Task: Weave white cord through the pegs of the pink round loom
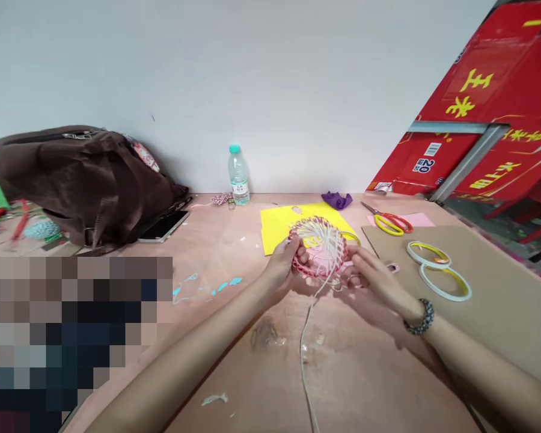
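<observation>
A round hoop [329, 240] wrapped in pink, with white cord strung across it, is held up over the table. My left hand [288, 255] is closed around its left rim, thumb on the near face. At the right rim, the fingers of my right hand [365, 270] are bent in and pinch the edge; what lies between the fingertips is partly hidden. From the hoop's lower edge a long white cord [303, 349] runs down toward me over the table. Behind the hoop lie yellow sheets [270, 225].
Scissors [390, 222] and two tape rolls [446, 282] lie at right, the rolls on brown cardboard [491, 270]. A water bottle [238, 177] and purple cloth [337, 199] stand by the wall. At left are a brown bag [81, 180], a phone [165, 226] and a blurred-out area.
</observation>
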